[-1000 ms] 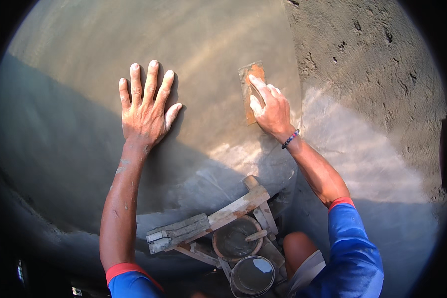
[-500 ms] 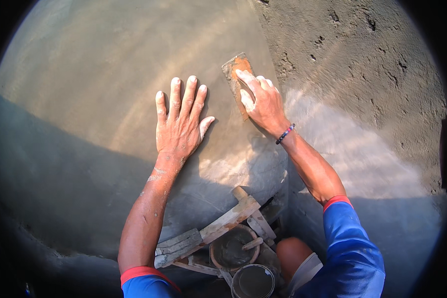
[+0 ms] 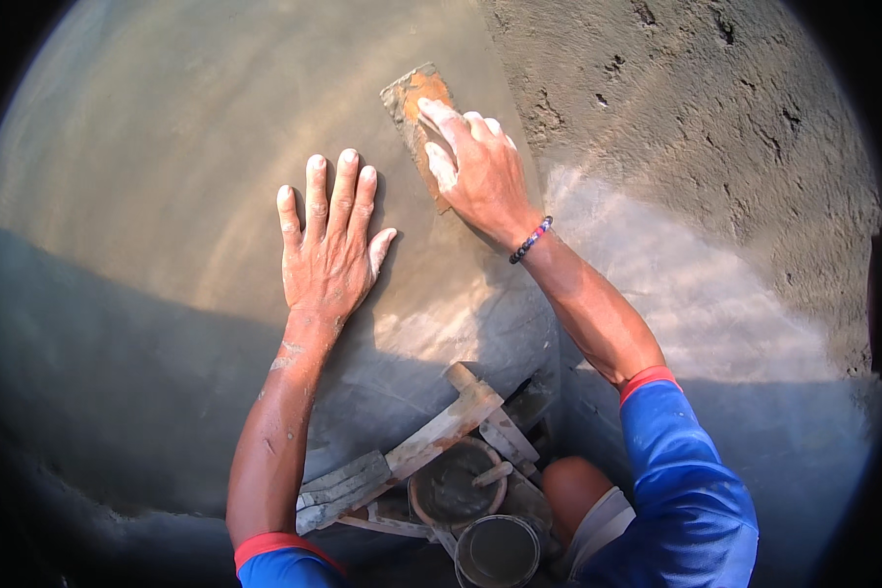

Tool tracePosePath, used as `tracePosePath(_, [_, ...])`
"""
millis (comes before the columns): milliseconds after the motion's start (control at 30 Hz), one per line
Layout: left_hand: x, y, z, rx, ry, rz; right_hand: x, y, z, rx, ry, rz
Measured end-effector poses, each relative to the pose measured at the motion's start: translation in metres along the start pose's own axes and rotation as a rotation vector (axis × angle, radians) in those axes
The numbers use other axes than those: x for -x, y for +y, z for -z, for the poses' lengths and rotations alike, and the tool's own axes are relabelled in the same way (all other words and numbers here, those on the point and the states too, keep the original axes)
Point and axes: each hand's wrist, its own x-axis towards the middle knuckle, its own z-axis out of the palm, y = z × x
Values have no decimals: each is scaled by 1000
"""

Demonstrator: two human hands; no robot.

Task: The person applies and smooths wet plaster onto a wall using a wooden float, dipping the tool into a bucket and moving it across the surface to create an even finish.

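Note:
My left hand (image 3: 328,235) lies flat against a smooth grey plastered wall (image 3: 196,147), its fingers spread and holding nothing. To the right of it, my right hand (image 3: 480,176) grips a plastering trowel (image 3: 423,103), whose rectangular blade, marked orange and crusted with grey mortar, lies against the wall. The fingers are wrapped at the trowel's grip, which they mostly hide. Pale mortar coats the fingers of both hands. The trowel is close to the edge where the smooth plaster meets a rough, pitted grey surface (image 3: 676,118).
Below my hands stands a wooden frame (image 3: 441,426) of rough boards. Behind it are a round basin (image 3: 448,485) of grey mortar with a handled tool (image 3: 493,474) in it, and a bucket (image 3: 498,552) of grey liquid. My bent knee (image 3: 573,495) is beside them.
My right hand has slid the trowel up and to the left along the wall. My left hand appears slightly further left in the view, still flat.

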Motion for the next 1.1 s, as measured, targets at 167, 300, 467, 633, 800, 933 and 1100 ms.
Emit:
tracePosePath(167, [-4, 7, 1, -14, 23, -12, 38, 47, 13, -162, 76, -314])
tracePosePath(300, [-10, 5, 6, -24, 9, -13, 163, 79, 6, -105, -36, -351])
tracePosePath(467, [-7, 4, 2, -17, -14, -4, 106, 41, 1, 43, -165, -161])
tracePosePath(633, [-6, 4, 1, -16, -8, 12, -49, 15, 17, 85, -7, -58])
tracePosePath(800, [-7, 6, 5, -26, 5, -3, 7, 34, 21, -44, -35, -283])
tracePosePath(933, [-8, 4, 5, -47, 18, -4, 125, 55, 2, -106, -63, -343])
tracePosePath(1100, [-6, 4, -1, -1, 11, 21, 88, 33, -4, 41, -141, -89])
